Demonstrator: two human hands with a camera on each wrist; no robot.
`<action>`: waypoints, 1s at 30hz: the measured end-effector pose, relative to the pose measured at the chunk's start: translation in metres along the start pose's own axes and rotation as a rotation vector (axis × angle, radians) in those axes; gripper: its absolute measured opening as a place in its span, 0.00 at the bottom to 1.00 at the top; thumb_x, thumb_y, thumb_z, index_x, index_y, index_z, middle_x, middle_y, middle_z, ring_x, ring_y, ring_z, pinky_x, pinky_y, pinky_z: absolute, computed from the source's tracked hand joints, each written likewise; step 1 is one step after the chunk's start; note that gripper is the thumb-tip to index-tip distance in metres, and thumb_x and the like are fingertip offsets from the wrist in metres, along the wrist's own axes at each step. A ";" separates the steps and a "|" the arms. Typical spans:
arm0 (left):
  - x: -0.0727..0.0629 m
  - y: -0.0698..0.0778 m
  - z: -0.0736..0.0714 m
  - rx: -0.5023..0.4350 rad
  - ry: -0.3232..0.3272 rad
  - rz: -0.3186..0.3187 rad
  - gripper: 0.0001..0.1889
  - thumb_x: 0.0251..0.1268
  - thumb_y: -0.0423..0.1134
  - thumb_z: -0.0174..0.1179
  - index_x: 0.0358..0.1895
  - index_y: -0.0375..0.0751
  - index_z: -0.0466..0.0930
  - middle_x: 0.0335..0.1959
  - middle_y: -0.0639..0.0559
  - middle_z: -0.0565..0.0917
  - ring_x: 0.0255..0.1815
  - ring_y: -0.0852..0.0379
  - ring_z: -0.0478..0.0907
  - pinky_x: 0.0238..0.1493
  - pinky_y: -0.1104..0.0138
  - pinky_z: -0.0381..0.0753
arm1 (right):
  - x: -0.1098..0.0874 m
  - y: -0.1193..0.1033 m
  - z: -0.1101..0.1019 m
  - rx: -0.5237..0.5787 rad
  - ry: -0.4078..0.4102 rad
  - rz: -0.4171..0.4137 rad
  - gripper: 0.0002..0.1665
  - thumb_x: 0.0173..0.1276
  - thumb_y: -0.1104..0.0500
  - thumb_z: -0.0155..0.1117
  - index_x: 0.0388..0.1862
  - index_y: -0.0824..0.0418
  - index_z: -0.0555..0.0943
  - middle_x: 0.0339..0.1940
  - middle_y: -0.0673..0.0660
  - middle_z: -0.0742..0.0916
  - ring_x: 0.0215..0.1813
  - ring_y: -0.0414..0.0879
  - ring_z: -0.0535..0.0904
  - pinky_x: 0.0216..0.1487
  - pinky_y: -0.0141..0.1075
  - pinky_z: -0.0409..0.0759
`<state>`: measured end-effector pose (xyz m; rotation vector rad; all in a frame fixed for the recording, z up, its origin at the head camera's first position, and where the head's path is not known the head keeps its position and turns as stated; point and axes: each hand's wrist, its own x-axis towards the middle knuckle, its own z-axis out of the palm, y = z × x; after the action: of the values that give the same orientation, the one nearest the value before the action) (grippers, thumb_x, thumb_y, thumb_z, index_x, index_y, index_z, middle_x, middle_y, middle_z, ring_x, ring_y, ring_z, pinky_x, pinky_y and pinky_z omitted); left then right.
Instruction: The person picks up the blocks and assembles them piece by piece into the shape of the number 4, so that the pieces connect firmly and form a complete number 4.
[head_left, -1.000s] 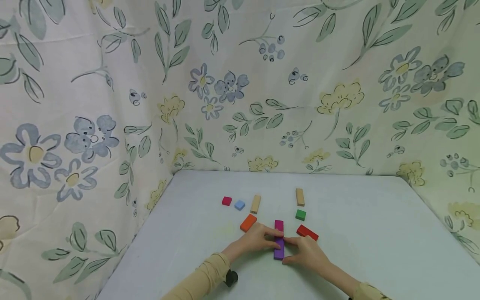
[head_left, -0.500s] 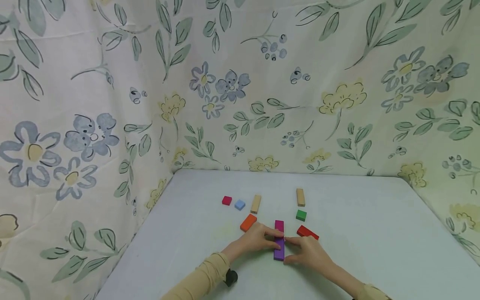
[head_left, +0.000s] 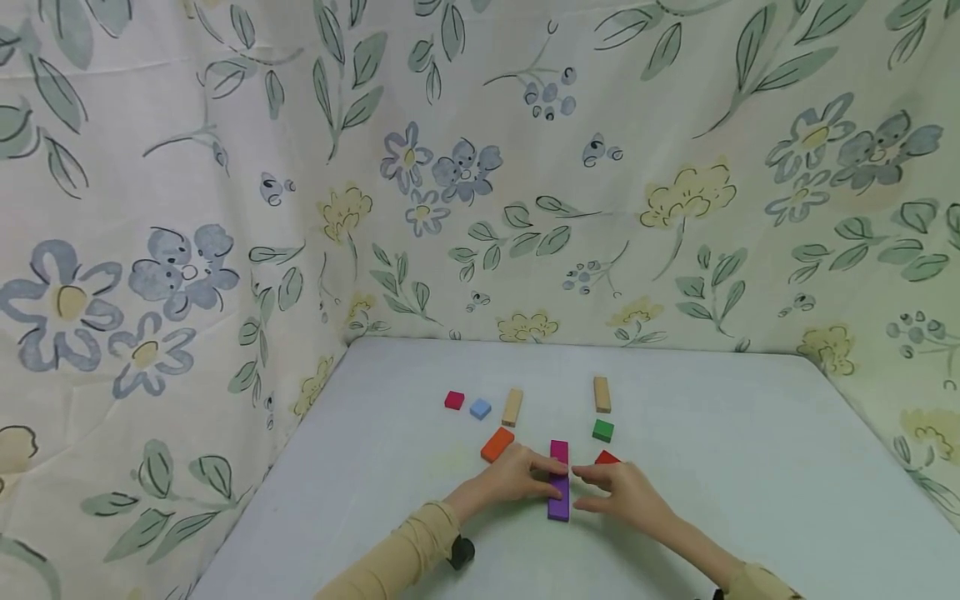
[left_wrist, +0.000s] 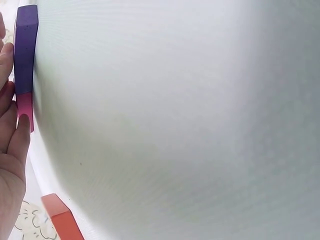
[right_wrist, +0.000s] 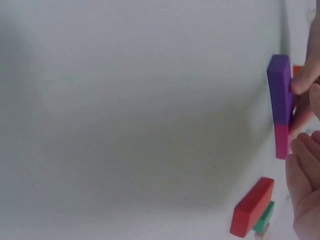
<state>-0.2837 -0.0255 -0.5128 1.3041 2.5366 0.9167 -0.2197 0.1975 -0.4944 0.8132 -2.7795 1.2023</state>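
A purple block and a magenta block lie end to end in one straight line on the white table. My left hand reaches in from the left. Its index finger lies across the magenta block near the joint and its thumb touches the purple one. To the right, my right hand hovers beside the row with thumb and index finger apart, holding nothing. The right wrist view shows the same purple block and magenta block aligned, with the right hand beside them.
An orange block lies beyond the left hand. Behind the right hand, a red block is partly covered. Farther back are a green block, a small red block, a light blue block and two wooden blocks.
My right hand has drawn off the row to the right and now covers more of the red block. The left hand and the two joined blocks have stayed put.
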 end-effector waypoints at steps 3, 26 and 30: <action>0.000 0.001 -0.001 0.008 -0.006 0.000 0.21 0.55 0.44 0.68 0.54 0.49 0.82 0.50 0.58 0.85 0.54 0.69 0.79 0.53 0.78 0.75 | 0.001 0.000 -0.005 0.032 0.007 -0.002 0.29 0.56 0.50 0.72 0.50 0.70 0.82 0.47 0.64 0.87 0.48 0.58 0.84 0.46 0.40 0.83; 0.002 0.004 -0.003 -0.006 -0.039 -0.079 0.21 0.54 0.46 0.69 0.54 0.50 0.82 0.50 0.62 0.84 0.56 0.68 0.77 0.54 0.78 0.75 | 0.004 0.015 -0.046 0.032 0.261 0.260 0.28 0.59 0.56 0.70 0.56 0.67 0.79 0.52 0.67 0.85 0.52 0.59 0.83 0.45 0.36 0.83; 0.003 0.003 -0.002 -0.013 -0.038 -0.071 0.21 0.54 0.46 0.69 0.53 0.50 0.82 0.50 0.63 0.84 0.56 0.68 0.77 0.53 0.79 0.74 | 0.003 0.021 -0.049 0.021 0.301 0.270 0.28 0.59 0.55 0.70 0.56 0.68 0.79 0.51 0.68 0.84 0.51 0.59 0.83 0.44 0.37 0.84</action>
<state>-0.2839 -0.0228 -0.5089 1.2071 2.5261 0.8844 -0.2417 0.2416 -0.4732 0.2335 -2.6862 1.2667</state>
